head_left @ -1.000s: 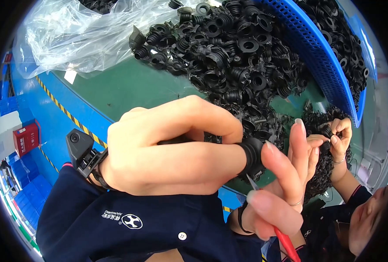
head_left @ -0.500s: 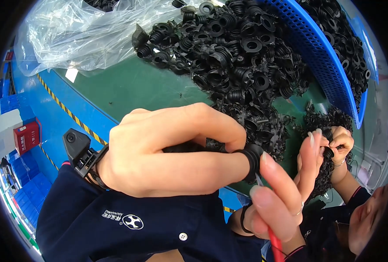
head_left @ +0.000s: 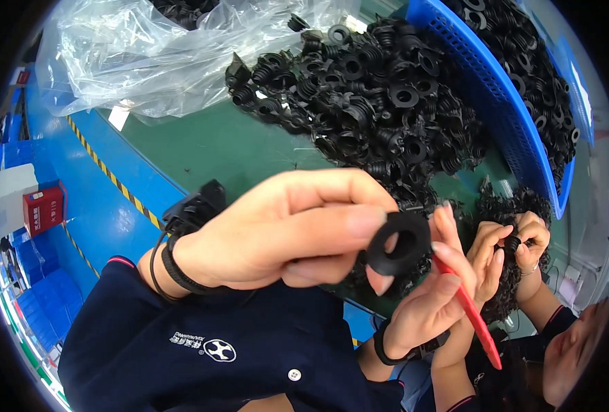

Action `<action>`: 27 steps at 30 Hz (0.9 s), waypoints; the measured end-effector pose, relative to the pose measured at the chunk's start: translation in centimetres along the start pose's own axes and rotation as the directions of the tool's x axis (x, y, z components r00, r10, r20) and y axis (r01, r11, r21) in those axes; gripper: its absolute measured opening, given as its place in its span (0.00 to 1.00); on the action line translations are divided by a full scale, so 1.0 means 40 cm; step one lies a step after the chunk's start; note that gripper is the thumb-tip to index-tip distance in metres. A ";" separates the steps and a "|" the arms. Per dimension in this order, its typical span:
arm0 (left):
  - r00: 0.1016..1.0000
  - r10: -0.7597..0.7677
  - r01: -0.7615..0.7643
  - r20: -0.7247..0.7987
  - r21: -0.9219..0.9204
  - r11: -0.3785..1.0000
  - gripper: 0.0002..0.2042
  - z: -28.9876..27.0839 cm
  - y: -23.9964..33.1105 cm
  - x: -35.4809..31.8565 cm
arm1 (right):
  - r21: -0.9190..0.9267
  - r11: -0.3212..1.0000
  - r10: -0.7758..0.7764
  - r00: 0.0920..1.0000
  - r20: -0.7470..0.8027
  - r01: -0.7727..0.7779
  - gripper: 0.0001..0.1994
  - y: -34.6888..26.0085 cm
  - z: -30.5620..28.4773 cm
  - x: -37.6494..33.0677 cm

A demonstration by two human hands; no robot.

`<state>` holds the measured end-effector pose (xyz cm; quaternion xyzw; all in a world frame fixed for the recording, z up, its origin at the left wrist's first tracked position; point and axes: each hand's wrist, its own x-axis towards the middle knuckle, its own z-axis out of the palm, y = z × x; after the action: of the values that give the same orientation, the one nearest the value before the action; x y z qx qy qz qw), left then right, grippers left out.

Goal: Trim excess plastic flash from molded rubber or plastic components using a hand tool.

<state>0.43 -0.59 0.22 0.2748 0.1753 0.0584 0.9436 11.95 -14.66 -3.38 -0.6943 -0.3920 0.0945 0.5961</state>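
Both hands meet close under the head camera, in front of the heap of black rubber grommets (head_left: pixel 380 103) on the green tabletop (head_left: pixel 249 147). Left hand (head_left: pixel 284 230) pinches one black rubber ring (head_left: pixel 399 242) between thumb and fingertips, its hole facing the camera, nearer the person than the heap. Right hand (head_left: pixel 435 288) is closed around a slim red tool (head_left: pixel 472 316), its fingers touching the ring's right edge; where the tool's tip sits is hidden. This looks like the trimming or checking of a single ring; next, the tip likely needs guiding to the ring's rim while the left grip holds firm. Right of the heap stands a blue basket (head_left: pixel 503 117) of more grommets; left of it, a clear plastic bag (head_left: pixel 153 58). A co-worker's hands (head_left: pixel 517 244) work another piece beyond the ring.
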 end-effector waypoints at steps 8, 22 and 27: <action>0.998 -0.024 0.022 0.056 0.040 0.999 0.13 0.015 0.019 0.002 | -0.004 0.973 0.232 0.972 -0.038 -0.232 0.08 -0.014 -0.003 -0.034; 0.642 0.590 -0.548 0.489 0.831 -0.092 0.13 0.053 0.229 0.311 | 0.055 0.916 0.396 0.917 0.046 -0.398 0.06 -0.014 -0.013 -0.045; 0.215 0.697 -0.552 0.684 0.674 -0.491 0.11 0.090 0.324 0.623 | 0.082 0.893 0.439 0.896 0.061 -0.443 0.06 -0.035 -0.013 -0.054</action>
<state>24.76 13.66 2.59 0.8070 0.0084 0.5294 0.2614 10.20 -16.52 -2.71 -0.7342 -0.2314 0.2597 0.5830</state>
